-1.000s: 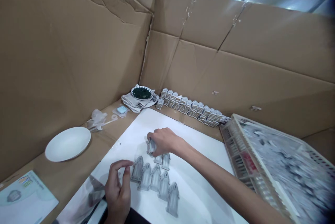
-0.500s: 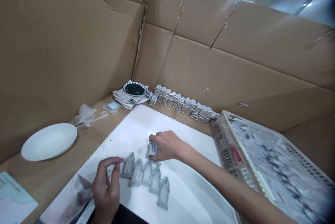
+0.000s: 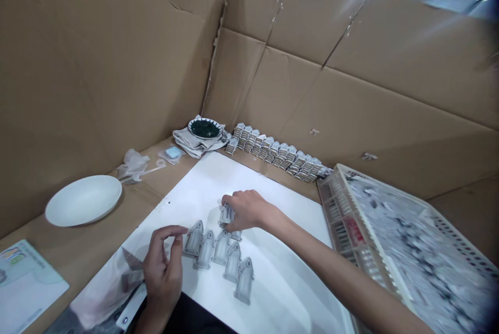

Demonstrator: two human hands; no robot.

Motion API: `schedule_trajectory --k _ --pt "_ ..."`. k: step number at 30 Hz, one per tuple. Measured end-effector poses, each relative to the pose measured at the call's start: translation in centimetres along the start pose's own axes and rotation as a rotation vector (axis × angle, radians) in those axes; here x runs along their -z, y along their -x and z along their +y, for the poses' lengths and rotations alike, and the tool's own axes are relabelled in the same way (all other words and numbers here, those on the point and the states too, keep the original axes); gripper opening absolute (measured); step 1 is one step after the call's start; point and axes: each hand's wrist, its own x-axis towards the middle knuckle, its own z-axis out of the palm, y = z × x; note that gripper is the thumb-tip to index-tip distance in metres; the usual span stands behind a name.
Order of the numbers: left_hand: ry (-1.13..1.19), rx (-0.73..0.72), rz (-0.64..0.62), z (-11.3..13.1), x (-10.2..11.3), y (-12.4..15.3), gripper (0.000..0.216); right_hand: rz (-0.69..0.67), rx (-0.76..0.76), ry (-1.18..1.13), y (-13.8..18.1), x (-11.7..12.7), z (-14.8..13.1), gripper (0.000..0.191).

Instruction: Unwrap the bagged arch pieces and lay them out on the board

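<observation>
My right hand [image 3: 247, 209] is closed on a small stack of grey arch-shaped parts [image 3: 226, 215] standing on the white board [image 3: 288, 282]. My left hand [image 3: 163, 266] hovers with thumb and forefinger pinched together near the left end of a row of several grey arch-shaped parts [image 3: 218, 256] lying flat on the board. I cannot make out anything between those fingers.
A white mesh basket [image 3: 343, 214] full of grey parts stands at the right. A long row of stacked parts [image 3: 276, 154] lines the cardboard back wall. A dark-green dish on cloths [image 3: 203, 130], a white plate [image 3: 83, 200], plastic bags [image 3: 134, 163] and a printed card [image 3: 23, 282] lie at the left.
My right hand has kept hold of the small stack with only slight shifts. My left hand has stayed pinched beside the row. The view itself has swayed a little.
</observation>
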Motion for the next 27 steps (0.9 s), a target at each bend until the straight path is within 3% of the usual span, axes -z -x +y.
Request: schedule_trajectory --k 15,27 --pt "-0.013 0.007 0.005 0.0 0.2 0.2 0.012 0.006 0.003 0.032 -1.6 0.5 0.7 0.067" --pt "0.064 0.035 0.037 0.3 -0.3 0.1 0.01 0.002 -0.052 0.045 1.2 0.5 1.8 0.068"
